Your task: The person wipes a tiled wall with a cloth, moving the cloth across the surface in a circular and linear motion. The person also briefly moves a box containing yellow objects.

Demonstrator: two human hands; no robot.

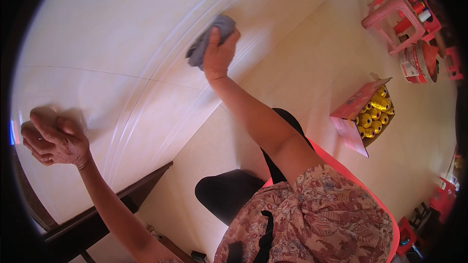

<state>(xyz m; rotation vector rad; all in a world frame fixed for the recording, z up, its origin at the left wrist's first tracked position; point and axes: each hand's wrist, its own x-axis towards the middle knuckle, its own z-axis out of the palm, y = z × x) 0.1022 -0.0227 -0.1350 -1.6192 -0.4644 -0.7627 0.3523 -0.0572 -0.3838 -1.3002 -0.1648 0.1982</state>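
Note:
My right hand [221, 51] is closed around a bunched grey cloth [210, 42], which lies against the glossy tiled wall [109, 36]. Lower at the left, my left hand [56, 140] is spread, fingers apart and slightly bent, with its fingertips at the same shiny surface and nothing in its grasp. The reflection of that hand shows beside the fingers. Pale curved streaks of light run over the surface between my two hands.
An open cardboard box [345, 109] of gold thread spools [374, 115] stands on the tiled floor at right. Beyond are a pink plastic stool [398, 11] and a round bucket [416, 62]. Dark wooden trim [142, 186] edges the lower left. Red stools stand at far right.

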